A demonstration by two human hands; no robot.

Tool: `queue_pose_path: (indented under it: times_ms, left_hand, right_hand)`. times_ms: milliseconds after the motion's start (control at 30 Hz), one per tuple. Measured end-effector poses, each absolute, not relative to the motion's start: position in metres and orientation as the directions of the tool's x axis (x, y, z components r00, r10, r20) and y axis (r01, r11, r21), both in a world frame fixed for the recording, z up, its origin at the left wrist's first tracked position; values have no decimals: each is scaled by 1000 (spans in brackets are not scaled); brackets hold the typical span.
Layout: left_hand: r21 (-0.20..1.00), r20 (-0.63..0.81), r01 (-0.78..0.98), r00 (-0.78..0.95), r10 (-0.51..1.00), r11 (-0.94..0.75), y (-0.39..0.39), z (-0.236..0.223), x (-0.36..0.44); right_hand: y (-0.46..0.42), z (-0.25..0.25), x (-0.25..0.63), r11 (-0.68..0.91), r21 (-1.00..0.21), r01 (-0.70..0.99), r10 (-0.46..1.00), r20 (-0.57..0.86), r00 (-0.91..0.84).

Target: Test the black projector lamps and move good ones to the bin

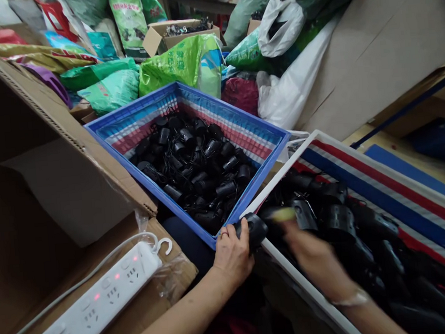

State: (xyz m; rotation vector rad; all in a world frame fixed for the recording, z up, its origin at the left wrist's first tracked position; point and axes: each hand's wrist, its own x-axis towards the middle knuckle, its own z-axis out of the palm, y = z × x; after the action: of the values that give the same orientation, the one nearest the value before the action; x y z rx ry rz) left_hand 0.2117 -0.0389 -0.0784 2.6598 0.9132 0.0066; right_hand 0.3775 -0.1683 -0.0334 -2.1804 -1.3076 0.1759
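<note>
My left hand (pixel 234 254), with a ring on one finger, grips a black cylindrical part (pixel 253 230) above the meeting rims of two baskets. To its right, my right hand (pixel 314 257) reaches over the white-rimmed basket (pixel 294 272), smeared by motion. A yellowish patch (pixel 284 214) shows at its fingertips; whether it is a finger cover or a held thing cannot be made out. Larger black cylindrical housings (pixel 338 219) fill that basket. The blue basket (pixel 142 192) in front contains many small black cylinders with thin wires (pixel 197 164).
A white power strip (pixel 98 302) with red lights lies on cardboard at lower left, beside a large open carton (pixel 66 123). Green sacks (pixel 174 62) and a white sack (pixel 297 87) are piled behind the baskets. A cardboard sheet (pixel 383 44) leans at right.
</note>
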Motion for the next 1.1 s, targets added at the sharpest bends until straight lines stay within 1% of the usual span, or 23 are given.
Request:
queue_pose_path:
  times_ms: [67, 133, 233, 300, 333, 400, 467, 500, 533, 600, 667, 733, 833, 1100]
  left_hand:
    - [310, -128, 606, 790, 600, -733, -40, -79, 211]
    - [330, -142, 617, 780, 609, -714, -39, -80, 212]
    - [395, -168, 628, 767, 620, -670, -34, -78, 213]
    - [482, -208, 645, 741, 638, -593, -28, -77, 210]
    - [546, -231, 652, 721, 653, -527, -24, -76, 207]
    - [703, -279, 622, 687, 671, -344, -16, -72, 198]
    - [842, -330, 527, 672, 663, -115, -8, -68, 186]
    - [884, -359, 468, 670, 650, 5, -5, -65, 180]
    - [905, -387, 407, 673, 631, 121, -3, -63, 175]
    - [903, -427, 292, 685, 591, 314, -1, -59, 167]
    - [881, -436, 209, 706, 558, 425, -1, -57, 162]
    - [861, -444, 172, 713, 542, 479, -1, -56, 159]
    - [853, -451, 162, 707, 545, 496, -2, -56, 157]
    - [889, -449, 271, 672, 589, 368, -5, -47, 156]
  right_hand:
    - [-170, -56, 376, -345, -537, 770, 891, 70, 449]
    - [-170, -68, 377, -392, -510, 766, 890, 0, 456]
    - [-172, -66, 379, -442, -479, 759, 871, -26, 491]
    - [-173, -59, 379, -450, -489, 747, 865, -32, 501]
    - [-174, -57, 379, -458, -506, 730, 855, -27, 518]
    - [-175, -54, 379, -469, -553, 689, 824, 7, 566]
    - [-175, -54, 378, -475, -601, 643, 788, 35, 614]
    - [-175, -54, 378, -483, -619, 620, 770, 37, 637]
    - [-174, -55, 378, -493, -633, 597, 755, 30, 655]
    - [-173, -57, 377, -511, -652, 560, 738, 1, 675]
    - [-172, -59, 375, -513, -667, 540, 740, -25, 672]
    - [-170, -61, 372, -493, -687, 534, 755, -32, 655]
    - [-167, -65, 368, -476, -706, 525, 766, -38, 642]
    - [-156, -64, 358, -450, -745, 492, 790, -76, 608]
